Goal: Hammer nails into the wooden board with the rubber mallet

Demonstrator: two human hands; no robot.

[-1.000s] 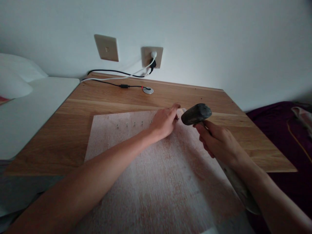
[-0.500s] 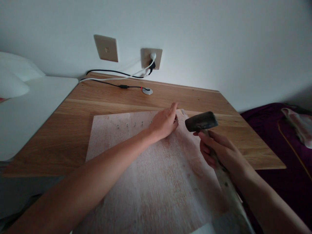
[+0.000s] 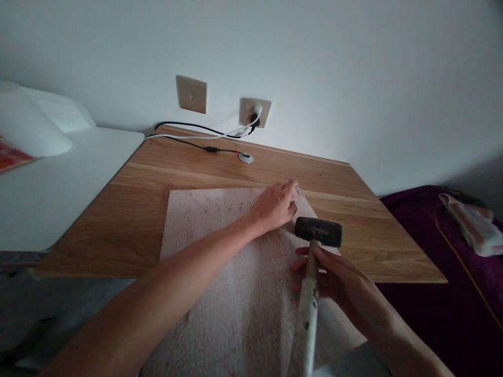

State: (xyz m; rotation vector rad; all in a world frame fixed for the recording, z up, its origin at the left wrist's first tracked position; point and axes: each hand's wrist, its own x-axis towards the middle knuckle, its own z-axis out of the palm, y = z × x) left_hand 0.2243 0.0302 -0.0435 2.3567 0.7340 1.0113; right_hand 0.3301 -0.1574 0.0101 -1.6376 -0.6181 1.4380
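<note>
My right hand (image 3: 334,277) grips a hammer (image 3: 318,232) high on its pale, worn handle, just below the dark head. The hammer hangs over the right side of a whitish wooden board (image 3: 236,293). At the board's far right corner, my left hand (image 3: 277,204) rests with thumb and fingers pinched together. What is between those fingertips is hidden or too small to make out. Left of this hand, a row of several small metal nails or screws (image 3: 230,206) stands up from the board, partly covered by the hand.
The board lies on a brown wooden desktop (image 3: 133,209). Behind it, black and white cables (image 3: 196,137) run to a wall socket (image 3: 264,112) and a round grommet (image 3: 245,158). A white surface (image 3: 102,173) adjoins at left. Purple fabric (image 3: 416,209) lies at right.
The hammer has swung left and lower in the view, and its handle now points more straight toward me. My left hand stays at the board's corner while the whole view has shifted slightly.
</note>
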